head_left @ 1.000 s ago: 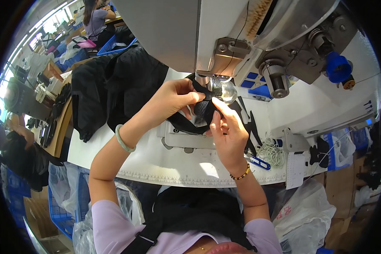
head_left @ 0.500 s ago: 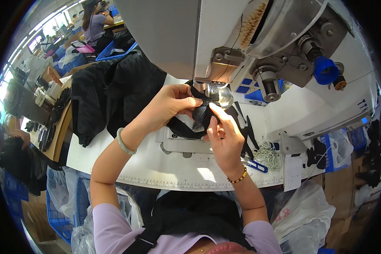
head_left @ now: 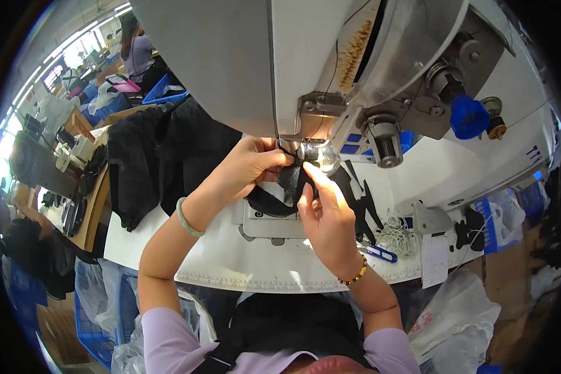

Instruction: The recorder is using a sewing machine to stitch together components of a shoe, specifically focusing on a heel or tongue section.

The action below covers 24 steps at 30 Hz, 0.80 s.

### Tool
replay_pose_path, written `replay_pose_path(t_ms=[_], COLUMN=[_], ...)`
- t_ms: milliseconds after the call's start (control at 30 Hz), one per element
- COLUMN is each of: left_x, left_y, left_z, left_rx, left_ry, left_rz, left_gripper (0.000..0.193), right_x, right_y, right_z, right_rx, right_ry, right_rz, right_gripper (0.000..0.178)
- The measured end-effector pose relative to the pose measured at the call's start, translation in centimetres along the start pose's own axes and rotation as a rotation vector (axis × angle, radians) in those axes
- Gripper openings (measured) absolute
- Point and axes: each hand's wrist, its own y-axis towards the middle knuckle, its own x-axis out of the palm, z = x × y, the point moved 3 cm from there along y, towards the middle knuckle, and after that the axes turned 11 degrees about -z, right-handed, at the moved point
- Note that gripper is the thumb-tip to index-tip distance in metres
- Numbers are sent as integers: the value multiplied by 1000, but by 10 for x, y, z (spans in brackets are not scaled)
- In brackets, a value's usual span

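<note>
A piece of black fabric lies under the needle area of a white sewing machine. My left hand pinches the fabric between thumb and fingers, just left of the needle. From the right, my right hand reaches in, its index fingertip pressed on the fabric and its other fingers curled against it. The clear round guard sits beside my fingertips. Exactly how the fabric lies under the presser foot is hidden by my hands and the machine head.
Black garments are heaped left of the machine. On the right of the white table are blue thread snips, tangled pale cord and a paper slip. Blue baskets and plastic bags stand below. Another person sits far left.
The view has shifted slightly, so the table and hands appear lower. Both hands stay on the black fabric by the needle, their fingers slightly repositioned on it.
</note>
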Motion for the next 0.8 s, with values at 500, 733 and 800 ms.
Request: replay_pose_path(t_ms=[500, 733, 800], left_x=[-14, -9, -7], left_y=[3, 5, 6], left_z=[-8, 0, 2], left_rx=[21, 18, 31], left_ry=[-6, -8, -19], left_rz=[-4, 2, 5], left_gripper=[12, 14, 13], right_x=[10, 8, 8], right_y=[0, 3, 4], right_z=[15, 18, 19], right_rx=[229, 262, 254], right_ry=[607, 793, 804], right_rz=[55, 86, 86], right_gripper=[30, 25, 24])
